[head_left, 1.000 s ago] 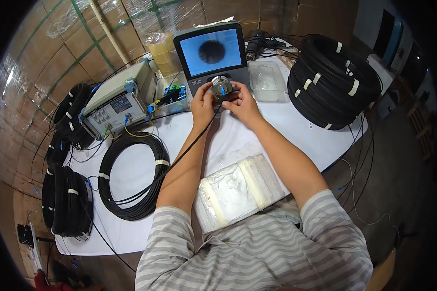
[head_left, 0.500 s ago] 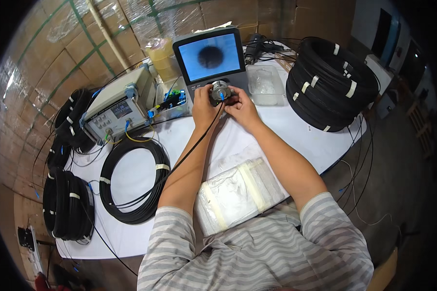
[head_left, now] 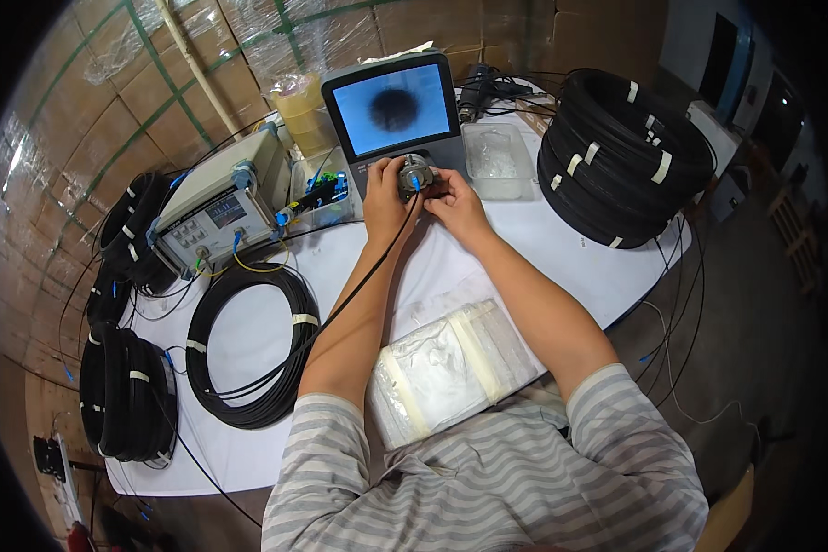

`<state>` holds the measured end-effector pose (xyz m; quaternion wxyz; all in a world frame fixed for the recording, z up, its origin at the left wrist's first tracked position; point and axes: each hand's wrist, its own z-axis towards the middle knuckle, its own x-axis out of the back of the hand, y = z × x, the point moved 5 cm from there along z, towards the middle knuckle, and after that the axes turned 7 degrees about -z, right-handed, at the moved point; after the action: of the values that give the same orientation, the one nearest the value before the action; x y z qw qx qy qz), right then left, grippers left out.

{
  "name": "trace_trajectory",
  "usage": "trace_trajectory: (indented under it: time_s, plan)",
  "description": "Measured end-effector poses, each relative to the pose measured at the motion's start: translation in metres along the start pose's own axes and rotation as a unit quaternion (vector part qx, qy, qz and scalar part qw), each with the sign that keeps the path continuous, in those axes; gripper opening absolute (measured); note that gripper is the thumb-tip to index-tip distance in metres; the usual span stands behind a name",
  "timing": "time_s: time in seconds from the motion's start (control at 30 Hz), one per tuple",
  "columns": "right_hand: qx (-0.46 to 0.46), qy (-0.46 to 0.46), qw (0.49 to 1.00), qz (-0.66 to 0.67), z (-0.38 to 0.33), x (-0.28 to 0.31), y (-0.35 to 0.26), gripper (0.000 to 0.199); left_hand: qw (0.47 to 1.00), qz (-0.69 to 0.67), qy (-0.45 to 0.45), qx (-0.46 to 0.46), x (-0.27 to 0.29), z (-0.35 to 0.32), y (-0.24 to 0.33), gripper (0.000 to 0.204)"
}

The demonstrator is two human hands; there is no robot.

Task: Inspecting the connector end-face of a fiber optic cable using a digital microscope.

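Item: small grey round probe [head_left: 415, 172], at the inspection screen's [head_left: 394, 109] base, pinched by left hand [head_left: 384, 198] and right hand [head_left: 454, 203], fingers closed; risk: the taut black cable [head_left: 340, 304] could snag, tugging the blue connector [head_left: 416, 185] loose.

The single head view looks steeply down from above the person onto the white table [head_left: 561, 267]. Its fisheye bends the edges. Forearms enter from the lower edge, close to the lens.
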<state>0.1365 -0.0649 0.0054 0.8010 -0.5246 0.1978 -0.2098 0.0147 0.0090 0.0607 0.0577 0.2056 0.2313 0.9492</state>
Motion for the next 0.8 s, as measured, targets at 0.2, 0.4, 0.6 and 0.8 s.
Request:
trace_trajectory:
  time_s: [0.2, 0.4, 0.6, 0.8]
  plan:
    - [0.008, -0.011, 1.000, -0.007, 0.0000, -0.0017, -0.0027, 0.050, 0.999, 0.003, 0.029, 0.028, -0.0035, -0.0012, -0.0092, 0.067]
    - [-0.008, -0.008, 1.000, -0.014, -0.0002, 0.0014, -0.0009, 0.042, 1.000, -0.012, 0.001, -0.009, -0.0020, 0.0010, -0.0076, 0.062]
    - [0.005, 0.009, 1.000, -0.012, -0.0003, 0.0021, 0.0007, 0.039, 1.000, 0.013, 0.007, -0.015, -0.0016, -0.0013, -0.0036, 0.062]
    - [0.004, 0.008, 1.000, -0.022, 0.0012, 0.0016, 0.0012, 0.038, 0.999, 0.008, 0.025, 0.026, -0.0024, -0.0015, -0.0085, 0.059]
